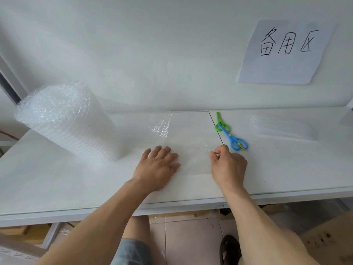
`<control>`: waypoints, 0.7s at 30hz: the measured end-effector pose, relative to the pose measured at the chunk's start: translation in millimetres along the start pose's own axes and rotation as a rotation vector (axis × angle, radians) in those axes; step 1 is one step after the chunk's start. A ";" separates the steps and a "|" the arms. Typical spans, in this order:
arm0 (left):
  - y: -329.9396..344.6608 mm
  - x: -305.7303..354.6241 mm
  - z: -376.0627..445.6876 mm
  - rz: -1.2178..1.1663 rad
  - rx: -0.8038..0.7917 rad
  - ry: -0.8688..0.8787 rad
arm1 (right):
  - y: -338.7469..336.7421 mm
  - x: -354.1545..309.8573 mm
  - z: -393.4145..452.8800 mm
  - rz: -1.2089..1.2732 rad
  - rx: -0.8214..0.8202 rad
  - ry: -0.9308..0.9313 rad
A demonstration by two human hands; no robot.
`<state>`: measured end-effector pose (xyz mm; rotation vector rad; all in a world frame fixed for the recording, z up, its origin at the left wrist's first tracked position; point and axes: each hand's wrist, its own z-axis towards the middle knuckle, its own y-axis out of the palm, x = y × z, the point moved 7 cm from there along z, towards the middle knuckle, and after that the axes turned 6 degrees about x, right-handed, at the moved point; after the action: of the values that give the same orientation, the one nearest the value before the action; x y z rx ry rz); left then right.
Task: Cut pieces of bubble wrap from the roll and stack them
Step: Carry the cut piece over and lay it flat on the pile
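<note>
The roll stands at the table's left edge. The left hand, fingers spread, presses the sheet flat; the right hand pinches its right edge. Scissors and stack lie rightward. The wrap looks light, limp and slippery: grip edges.

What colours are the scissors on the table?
One pair of scissors is blue with yellow bits, the other pair green; head view.

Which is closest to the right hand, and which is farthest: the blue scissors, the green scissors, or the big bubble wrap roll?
From the right hand:
1. Blue plastic scissors, just beyond its knuckles.
2. Green plastic scissors, farther back, crossing the blue pair.
3. Big clear bubble wrap roll, far off on the left.
</note>
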<state>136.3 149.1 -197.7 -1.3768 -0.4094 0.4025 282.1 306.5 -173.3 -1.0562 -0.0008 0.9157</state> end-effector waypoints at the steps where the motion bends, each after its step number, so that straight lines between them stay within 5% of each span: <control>1: 1.2 -0.5 -0.2 -0.014 -0.017 -0.003 | -0.8 -0.2 -0.3 0.010 0.010 -0.007; 17: 4.6 -4.8 -10.2 -0.059 -0.136 -0.195 | 0.1 -21.3 -10.7 -0.116 -0.011 -0.201; 21: 1.6 -3.5 -12.8 -0.083 -0.110 -0.212 | 19.6 -29.9 -23.4 -0.166 -0.361 -0.198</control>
<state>139.7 136.8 -201.3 -1.4234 -0.6695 0.4653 259.7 273.1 -188.0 -1.2726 -0.4266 0.8837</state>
